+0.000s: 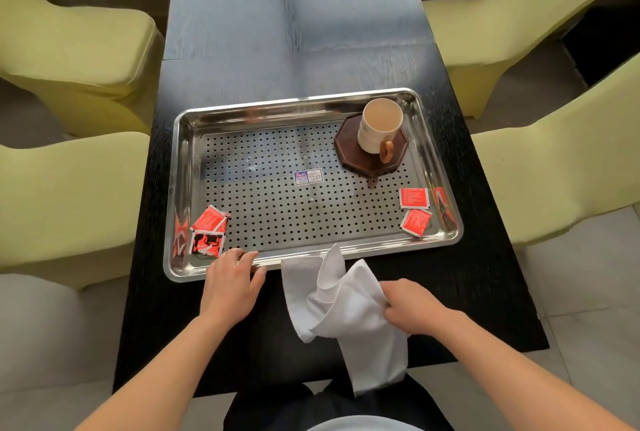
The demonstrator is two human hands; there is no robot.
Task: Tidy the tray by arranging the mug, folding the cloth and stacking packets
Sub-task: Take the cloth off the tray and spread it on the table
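A steel perforated tray (pixel 304 103) lies on the dark table. A cream mug (pixel 377 127) with a tan handle stands on a brown octagonal coaster (pixel 358 162) in the tray's far right corner. Two red packets (pixel 207 230) lie at the near left of the tray, two more red packets (pixel 415 209) at the near right. My left hand (pixel 230 283) rests on the tray's near rim, fingers apart. My right hand (pixel 414 306) grips a crumpled white cloth (pixel 341 306), which drapes over the table's near edge and touches the tray rim.
The black table (pixel 287 32) stretches away beyond the tray. Yellow-green chairs (pixel 72 60) flank it on both sides, with more chairs (pixel 554 140) on the right. A small label (pixel 307 176) is stuck at the tray's middle.
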